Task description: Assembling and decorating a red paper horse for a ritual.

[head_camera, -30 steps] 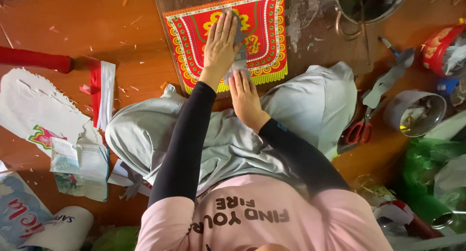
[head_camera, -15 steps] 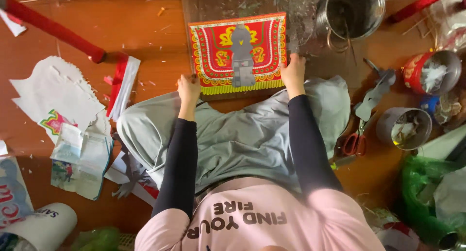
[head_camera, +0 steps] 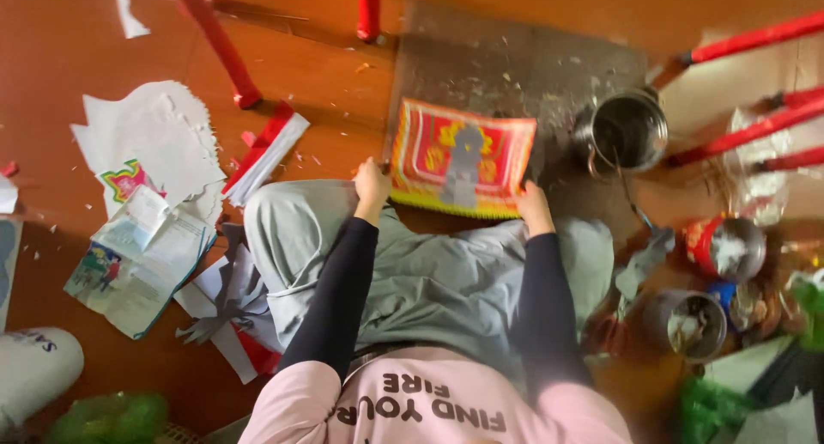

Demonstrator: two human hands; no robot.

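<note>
My left hand (head_camera: 371, 184) pinches the left edge of a red and yellow paper sheet (head_camera: 459, 156), and my right hand (head_camera: 532, 210) pinches its right edge, so my fingers are closed on it on both sides. The sheet has a grey shape in its middle and sits just past my knees, over a grey mat (head_camera: 524, 75) on the floor. A shiny metal pot (head_camera: 628, 133) stands near my right hand.

place: likely home craft floor | paper scraps (head_camera: 154, 143) | glue tins (head_camera: 725, 246)
</note>
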